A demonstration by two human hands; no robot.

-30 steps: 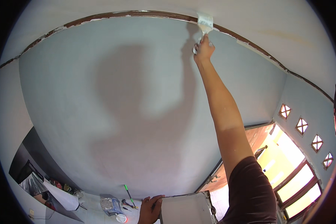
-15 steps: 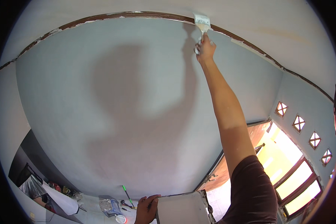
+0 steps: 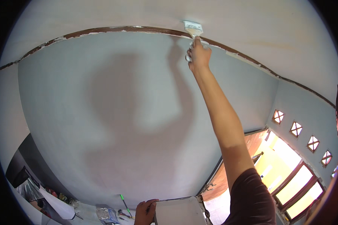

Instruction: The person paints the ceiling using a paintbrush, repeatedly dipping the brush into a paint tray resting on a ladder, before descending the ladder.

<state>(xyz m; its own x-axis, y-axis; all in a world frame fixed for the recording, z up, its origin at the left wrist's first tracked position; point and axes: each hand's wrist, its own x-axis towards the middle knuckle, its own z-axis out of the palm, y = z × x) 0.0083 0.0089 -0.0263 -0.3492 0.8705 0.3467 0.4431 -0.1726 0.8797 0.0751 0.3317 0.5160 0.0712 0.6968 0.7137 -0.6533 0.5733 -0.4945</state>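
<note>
My right arm stretches up, and my right hand [image 3: 199, 55] grips the handle of a flat paintbrush [image 3: 193, 28] smeared with pale paint. The brush's wide end is up against the white ceiling [image 3: 139, 15], just above a dark brown strip [image 3: 154, 30] where ceiling and wall meet. Patches of white mark the strip's edges. Low in the view, my left hand [image 3: 145, 212] is closed over the left edge of a pale flat panel [image 3: 178, 210] with a dark rim. Part of that hand is cut off by the lower border.
Light blue-grey wall [image 3: 154, 112] fills the middle, with my shadow on it. An open wooden door [image 3: 218, 182] and bright windows [image 3: 294, 187] stand at right, below small vents [image 3: 296, 129]. A green-handled tool [image 3: 124, 201] and a blue-and-white bag [image 3: 107, 215] lie on the floor.
My right hand has shifted left with the paintbrush, which now sits farther onto the ceiling side of the strip. The whole view has tilted up slightly; my left hand stays on the panel.
</note>
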